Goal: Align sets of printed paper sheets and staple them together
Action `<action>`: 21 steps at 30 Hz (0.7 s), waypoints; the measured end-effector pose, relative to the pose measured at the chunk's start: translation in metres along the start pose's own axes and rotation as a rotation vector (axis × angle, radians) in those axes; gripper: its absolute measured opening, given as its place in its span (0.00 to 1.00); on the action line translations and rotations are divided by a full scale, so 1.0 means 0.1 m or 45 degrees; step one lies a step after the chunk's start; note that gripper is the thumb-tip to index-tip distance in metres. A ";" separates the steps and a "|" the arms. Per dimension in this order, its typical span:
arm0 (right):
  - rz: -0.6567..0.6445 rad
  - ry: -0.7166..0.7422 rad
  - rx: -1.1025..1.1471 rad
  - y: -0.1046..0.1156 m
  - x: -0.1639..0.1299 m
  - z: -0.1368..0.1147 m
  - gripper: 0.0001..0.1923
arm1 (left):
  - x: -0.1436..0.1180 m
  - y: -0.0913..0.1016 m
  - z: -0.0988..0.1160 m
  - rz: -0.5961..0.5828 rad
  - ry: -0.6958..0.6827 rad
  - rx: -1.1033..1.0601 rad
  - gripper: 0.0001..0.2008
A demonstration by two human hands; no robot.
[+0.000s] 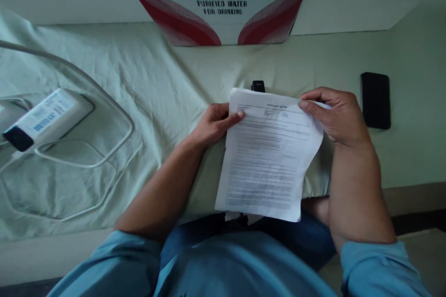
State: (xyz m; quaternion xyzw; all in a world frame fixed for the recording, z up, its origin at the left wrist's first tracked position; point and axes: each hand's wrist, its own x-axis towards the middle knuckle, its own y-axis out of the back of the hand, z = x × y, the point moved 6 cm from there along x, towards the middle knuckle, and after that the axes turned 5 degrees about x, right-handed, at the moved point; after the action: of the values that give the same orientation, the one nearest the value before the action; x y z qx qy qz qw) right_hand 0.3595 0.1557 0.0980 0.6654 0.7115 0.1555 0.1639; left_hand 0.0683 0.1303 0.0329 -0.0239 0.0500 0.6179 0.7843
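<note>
Printed paper sheets [265, 162] are held up in front of me, tilted, with a short heading and dense lines of text. My left hand [216, 123] pinches their upper left edge, its thumb lying on the front. At the upper right corner, my right hand [331, 111] grips the paper between thumb and fingers. A small black object [258, 86] peeks out behind the top edge; the rest of it is hidden. To the right of my right hand lies a black phone-like rectangle [376, 100], apart from it.
A large Wahaha water carton [223, 23] stands at the back against the wall. On the left are a white box-shaped device [66, 106] with a dark end and a looping white cable [114, 148]. A wrinkled pale green cloth [156, 88] covers the surface.
</note>
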 end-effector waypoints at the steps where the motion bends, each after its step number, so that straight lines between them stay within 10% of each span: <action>1: 0.024 0.002 0.036 0.00 0.00 0.00 0.08 | -0.01 -0.01 0.01 -0.029 -0.004 0.044 0.26; 12: -0.185 -0.258 0.532 -0.07 -0.04 0.24 0.31 | 0.04 0.11 -0.13 0.388 -0.065 -0.169 0.28; 21: 0.096 -0.075 0.321 0.03 0.08 0.32 0.15 | 0.11 0.01 -0.07 -0.131 -0.090 -0.132 0.39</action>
State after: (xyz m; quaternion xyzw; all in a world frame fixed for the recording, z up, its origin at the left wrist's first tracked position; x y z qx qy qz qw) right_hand 0.3754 0.1644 0.0699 0.7113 0.6947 0.0514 0.0938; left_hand 0.0700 0.1404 0.0250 -0.0451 -0.0110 0.5789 0.8141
